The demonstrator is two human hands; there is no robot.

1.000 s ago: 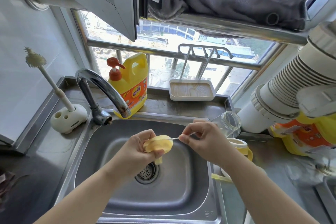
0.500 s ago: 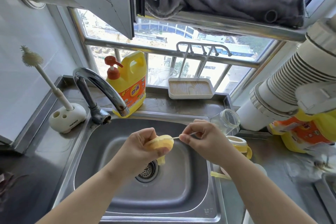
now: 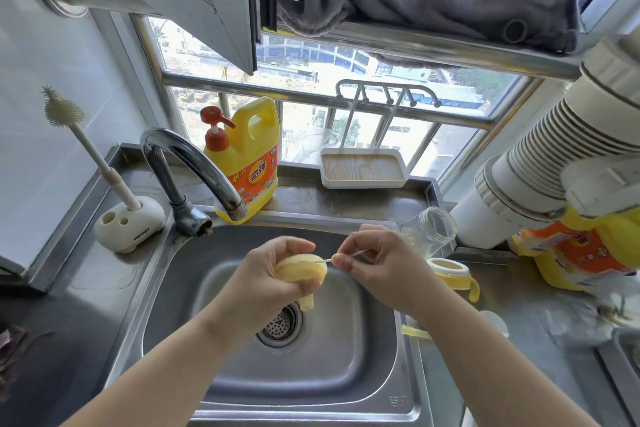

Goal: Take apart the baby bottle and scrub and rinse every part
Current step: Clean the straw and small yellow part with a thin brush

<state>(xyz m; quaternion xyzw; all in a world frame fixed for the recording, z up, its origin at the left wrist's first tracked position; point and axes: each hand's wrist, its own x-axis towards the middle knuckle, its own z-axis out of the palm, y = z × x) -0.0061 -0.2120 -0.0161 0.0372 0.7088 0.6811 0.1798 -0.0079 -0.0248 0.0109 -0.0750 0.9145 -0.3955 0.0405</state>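
Both hands work over the sink (image 3: pixel 367 340), the left hand (image 3: pixel 266 281) and right hand (image 3: pixel 377 267) close together above the drain (image 3: pixel 280 322); the basin floor below and toward me lies open; the faucet (image 3: pixel 194 166) arches in from the back left; the soap jug (image 3: pixel 247 163) stands behind it; a glass bottle (image 3: pixel 429 229) and yellow collar (image 3: pixel 450 274) crowd the right rim.

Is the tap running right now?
Off. No water falls from the tap spout into the sink, and the hands work beside the spout, not under it.
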